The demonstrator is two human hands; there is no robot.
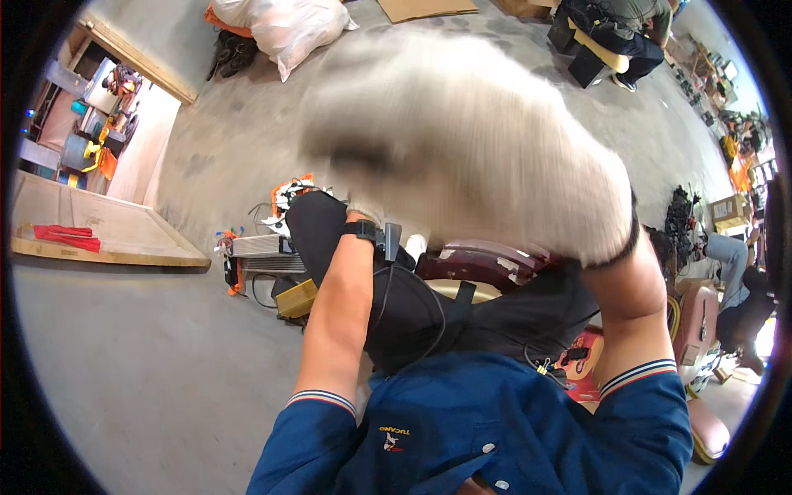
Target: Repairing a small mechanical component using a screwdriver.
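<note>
My right hand (pixel 511 148) is raised close in front of me in a whitish knit work glove, with a dark band at the cuff. It is heavily smeared by motion, so its fingers and anything in them cannot be made out. A dark patch shows on its left part. Just a pale sliver of my left hand (pixel 364 206) shows above a black wrist strap (pixel 361 230) with a small grey device (pixel 391 241) beside it. The glove covers the rest of that hand. Below the glove, between my legs, sits a worn maroon object (pixel 478 257) with flaking patches.
Metal boxes with wires (pixel 262 247) and a yellow box (pixel 297 299) lie by my left knee. White sacks (pixel 297 29) rest at the back. A wooden-framed opening (pixel 144 140) is on the left. Another person (pixel 639 37) sits far right. Brown cases (pixel 697 322) stand right.
</note>
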